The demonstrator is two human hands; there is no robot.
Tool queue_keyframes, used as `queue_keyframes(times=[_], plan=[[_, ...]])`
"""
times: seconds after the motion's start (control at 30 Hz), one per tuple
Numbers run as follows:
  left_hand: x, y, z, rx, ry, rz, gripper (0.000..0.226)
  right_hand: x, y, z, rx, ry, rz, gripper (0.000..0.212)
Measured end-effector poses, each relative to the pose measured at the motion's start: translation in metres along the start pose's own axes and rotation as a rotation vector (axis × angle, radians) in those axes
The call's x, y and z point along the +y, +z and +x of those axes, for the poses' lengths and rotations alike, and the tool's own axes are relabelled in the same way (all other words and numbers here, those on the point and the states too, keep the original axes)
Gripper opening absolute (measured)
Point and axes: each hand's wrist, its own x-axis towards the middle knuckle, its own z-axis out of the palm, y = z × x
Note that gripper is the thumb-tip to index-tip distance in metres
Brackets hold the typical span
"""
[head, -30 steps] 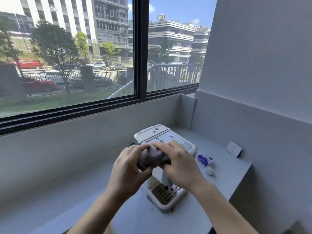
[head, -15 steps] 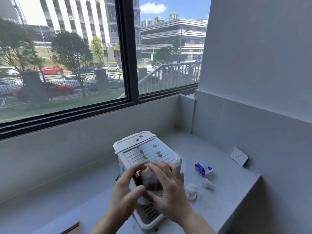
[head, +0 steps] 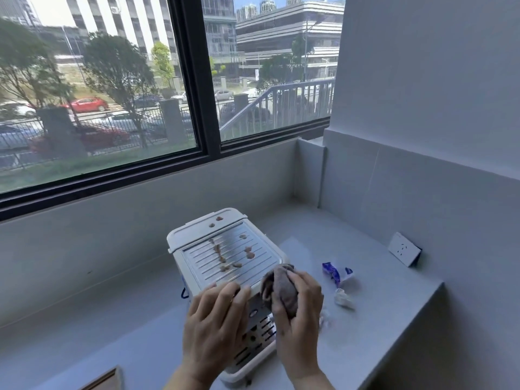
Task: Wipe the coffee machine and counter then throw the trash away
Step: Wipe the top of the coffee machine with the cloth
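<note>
A white coffee machine [head: 197, 249] stands on the grey counter [head: 380, 319], its ribbed metal top dotted with several brown stains [head: 222, 257]. My left hand [head: 213, 325] rests on the machine's front top edge, fingers curled over it. Just to its right, my right hand [head: 298, 313] grips a bunched grey-brown cloth [head: 281, 285] at the machine's front right corner. To the right of the machine lie a blue-and-white wrapper [head: 333, 273] and crumpled white paper [head: 342, 298].
A white wall socket [head: 403, 251] sits on the right wall just above the counter. Grey walls close in the counter at back and right, below a dark-framed window [head: 202, 108]. A wooden edge [head: 104, 380] shows at the bottom left.
My hands have separated: the left has dropped onto the machine's front edge, and the right alone holds the cloth. The view has tilted down and closer to the machine top.
</note>
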Motion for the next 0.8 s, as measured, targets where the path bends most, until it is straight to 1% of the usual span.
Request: queue_keyframes(times=[0.03, 0.1, 0.13, 0.17, 0.2, 0.27, 0.33, 0.4, 0.43, 0.47, 0.53, 0.6, 0.67, 0.7, 0.73, 0.8], plan=[[0.001, 0.001, 0.001, 0.014, 0.001, 0.017, 0.026, 0.001, 0.001, 0.009, 0.017, 0.027, -0.011, 0.033], [0.004, 0.002, 0.003, 0.038, -0.008, 0.029, 0.024, 0.004, 0.002, 0.039, 0.054, 0.212, 0.019, 0.019], [0.005, 0.001, 0.003, 0.045, -0.013, 0.022, 0.022, 0.006, 0.002, 0.052, 0.052, 0.310, 0.079, 0.015], [0.006, 0.000, 0.003, 0.050, -0.020, 0.013, 0.021, 0.006, -0.001, 0.058, 0.034, 0.367, 0.119, 0.019], [0.007, -0.001, 0.004, 0.052, -0.031, 0.005, 0.020, 0.003, -0.004, 0.056, 0.016, 0.361, 0.128, 0.024], [0.009, -0.002, 0.006, 0.046, -0.060, -0.006, 0.019, -0.002, -0.008, 0.033, -0.011, 0.181, 0.049, 0.025], [0.012, -0.001, 0.007, 0.032, -0.097, -0.035, 0.019, -0.008, -0.009, 0.002, -0.093, -0.004, -0.054, 0.029], [0.013, -0.002, 0.008, 0.037, -0.122, -0.065, 0.018, -0.007, -0.006, 0.008, -0.147, -0.107, -0.098, 0.027], [0.012, -0.003, 0.009, 0.037, -0.129, -0.079, 0.018, -0.006, -0.003, 0.024, -0.154, -0.108, -0.108, 0.022], [0.013, -0.004, 0.010, 0.040, -0.134, -0.091, 0.016, -0.006, 0.001, 0.043, -0.155, -0.060, -0.097, 0.017], [0.015, -0.004, 0.010, 0.054, -0.155, -0.106, 0.014, -0.008, 0.007, 0.083, -0.178, 0.151, -0.029, 0.009], [0.016, -0.004, 0.010, 0.058, -0.186, -0.099, 0.012, -0.004, 0.012, 0.111, -0.231, 0.399, 0.083, 0.012], [0.018, -0.002, 0.009, 0.063, -0.193, -0.085, 0.012, -0.001, 0.011, 0.113, -0.258, 0.531, 0.194, 0.013], [0.018, -0.002, 0.008, 0.067, -0.190, -0.083, 0.011, -0.002, 0.009, 0.106, -0.259, 0.542, 0.224, 0.013], [0.017, -0.001, 0.008, 0.070, -0.186, -0.083, 0.011, -0.003, 0.006, 0.092, -0.251, 0.498, 0.218, 0.014], [0.016, 0.001, 0.008, 0.075, -0.190, -0.097, 0.012, -0.007, 0.000, 0.059, -0.206, 0.296, 0.094, 0.026]])
